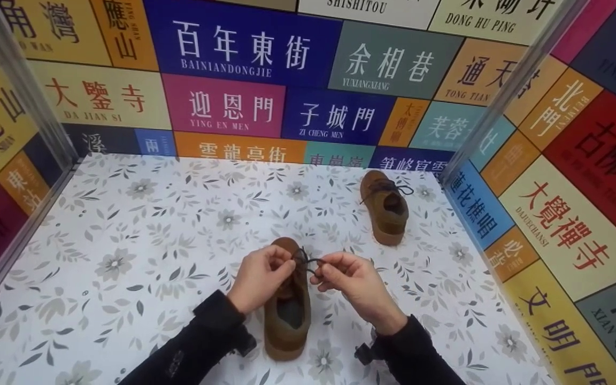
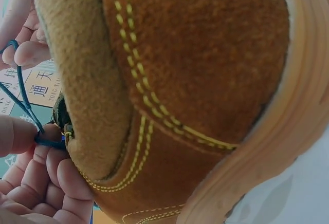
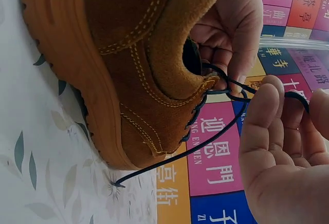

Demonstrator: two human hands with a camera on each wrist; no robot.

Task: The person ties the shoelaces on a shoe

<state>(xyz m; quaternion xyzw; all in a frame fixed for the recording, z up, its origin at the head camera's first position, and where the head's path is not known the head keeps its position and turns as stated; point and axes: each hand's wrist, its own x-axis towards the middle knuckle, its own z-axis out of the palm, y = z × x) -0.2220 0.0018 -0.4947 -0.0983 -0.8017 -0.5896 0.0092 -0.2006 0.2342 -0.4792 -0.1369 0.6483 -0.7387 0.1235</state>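
Note:
A brown suede shoe (image 1: 286,339) with a tan collar and yellow stitching stands upright, toe pointing away from me. Over its tongue my left hand (image 1: 257,279) pinches the dark shoelace (image 3: 209,69) between thumb and fingers. My right hand (image 1: 360,283), just right of the shoe, pinches another part of the lace. Between both hands the lace stretches in a loop, seen in the left wrist view as a dark teal cord (image 2: 21,88). One loose lace end hangs to the floral surface in the right wrist view. The shoe's heel and side hide part of the lacing from the left wrist view.
A second brown shoe (image 1: 385,216) with dark laces stands farther back on the right. Both shoes are on a white floral-patterned surface (image 1: 179,230). Colourful panels (image 1: 228,107) with Chinese lettering wall in the back and sides.

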